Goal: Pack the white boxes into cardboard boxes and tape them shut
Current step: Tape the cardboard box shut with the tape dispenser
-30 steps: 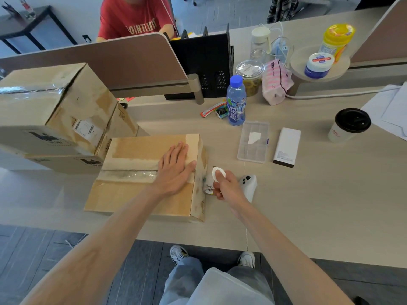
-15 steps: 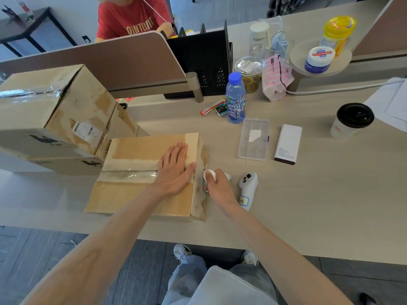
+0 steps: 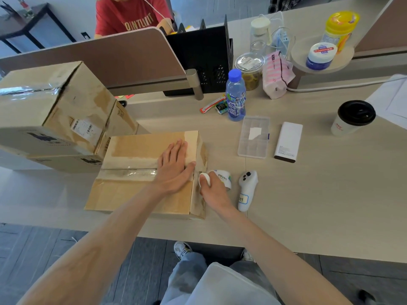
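Observation:
A flat cardboard box (image 3: 132, 148) lies closed near the desk's front edge, with a strip of clear tape (image 3: 132, 172) along its centre seam. My left hand (image 3: 174, 167) presses flat on the box's right end, over the seam. My right hand (image 3: 212, 192) grips a roll of clear tape (image 3: 223, 178) low against the box's right side, just above the desk. The box's contents are hidden.
Two taped cardboard boxes (image 3: 44, 111) are stacked at the left. A white controller (image 3: 245, 190) lies right of the tape roll. Farther back are a clear compartment case (image 3: 253, 137), a white power bank (image 3: 288, 142), a blue bottle (image 3: 235, 95) and a coffee cup (image 3: 352, 117). A person in a red shirt (image 3: 132, 16) sits behind the divider.
My right hand has brought the tape roll down and left, from above the desk to the box's right side. My left hand has stayed flat on the box.

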A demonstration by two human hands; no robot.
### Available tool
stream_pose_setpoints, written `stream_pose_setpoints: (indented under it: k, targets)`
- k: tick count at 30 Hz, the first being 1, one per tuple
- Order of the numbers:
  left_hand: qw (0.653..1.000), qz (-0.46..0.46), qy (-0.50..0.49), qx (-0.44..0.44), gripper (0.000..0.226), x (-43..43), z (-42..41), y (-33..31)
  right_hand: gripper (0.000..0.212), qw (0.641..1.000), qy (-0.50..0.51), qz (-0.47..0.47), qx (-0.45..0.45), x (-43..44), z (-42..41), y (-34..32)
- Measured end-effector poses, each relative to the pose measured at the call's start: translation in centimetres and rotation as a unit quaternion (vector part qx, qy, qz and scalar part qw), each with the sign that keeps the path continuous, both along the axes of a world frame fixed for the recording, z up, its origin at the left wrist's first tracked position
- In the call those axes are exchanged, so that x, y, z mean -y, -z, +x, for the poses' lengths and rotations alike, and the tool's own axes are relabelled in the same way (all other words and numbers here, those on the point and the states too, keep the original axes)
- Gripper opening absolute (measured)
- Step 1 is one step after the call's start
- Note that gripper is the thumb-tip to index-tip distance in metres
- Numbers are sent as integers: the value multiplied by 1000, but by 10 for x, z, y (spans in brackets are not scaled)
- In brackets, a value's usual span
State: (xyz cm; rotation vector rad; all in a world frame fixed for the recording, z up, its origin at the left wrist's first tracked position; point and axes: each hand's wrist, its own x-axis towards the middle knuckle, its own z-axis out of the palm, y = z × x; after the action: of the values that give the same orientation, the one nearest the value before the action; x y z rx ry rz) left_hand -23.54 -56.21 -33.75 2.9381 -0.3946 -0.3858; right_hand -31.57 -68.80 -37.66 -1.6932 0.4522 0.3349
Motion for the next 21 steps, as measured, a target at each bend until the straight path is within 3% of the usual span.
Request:
stream_pose_setpoints:
  k: [6, 15, 21]
  targets:
    - [1000, 10, 4, -2, 68, 0, 1, 0, 35, 999, -39, -8, 7, 2, -13, 0]
    - [1000, 14, 12, -6, 68, -2, 1, 0, 28, 992, -120, -40, 27, 14, -22, 4]
    - [1000, 12, 9, -12, 68, -1, 1, -2, 25, 999, 3, -30, 27, 56, 10, -5]
